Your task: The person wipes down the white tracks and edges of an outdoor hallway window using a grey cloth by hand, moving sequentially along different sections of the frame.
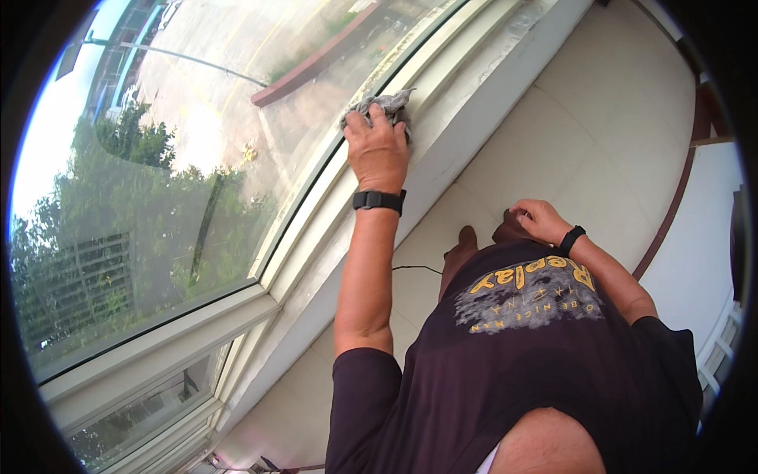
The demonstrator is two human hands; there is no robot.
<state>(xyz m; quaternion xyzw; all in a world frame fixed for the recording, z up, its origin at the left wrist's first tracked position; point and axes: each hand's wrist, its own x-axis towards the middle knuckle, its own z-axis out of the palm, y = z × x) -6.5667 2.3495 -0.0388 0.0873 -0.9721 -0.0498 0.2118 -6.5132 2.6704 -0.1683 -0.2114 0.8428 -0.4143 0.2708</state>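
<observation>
A crumpled grey cloth (388, 104) is under my left hand (376, 145), pressed where the window pane (237, 142) meets the lower part of its pale frame (308, 204). The fingers are bent over the cloth and it sticks out past the fingertips. My right hand (538, 218) hangs low in front of my body, above the floor and near my feet, with its fingers curled. No object shows in it, though its palm side is partly hidden. Each wrist wears a black band.
The pale window sill (474, 112) runs diagonally below the frame. Beneath it lies a tiled floor (568, 130), where a thin dark cable (417, 267) reaches towards my legs. A white panel with a dark red edge (690, 201) stands at the right.
</observation>
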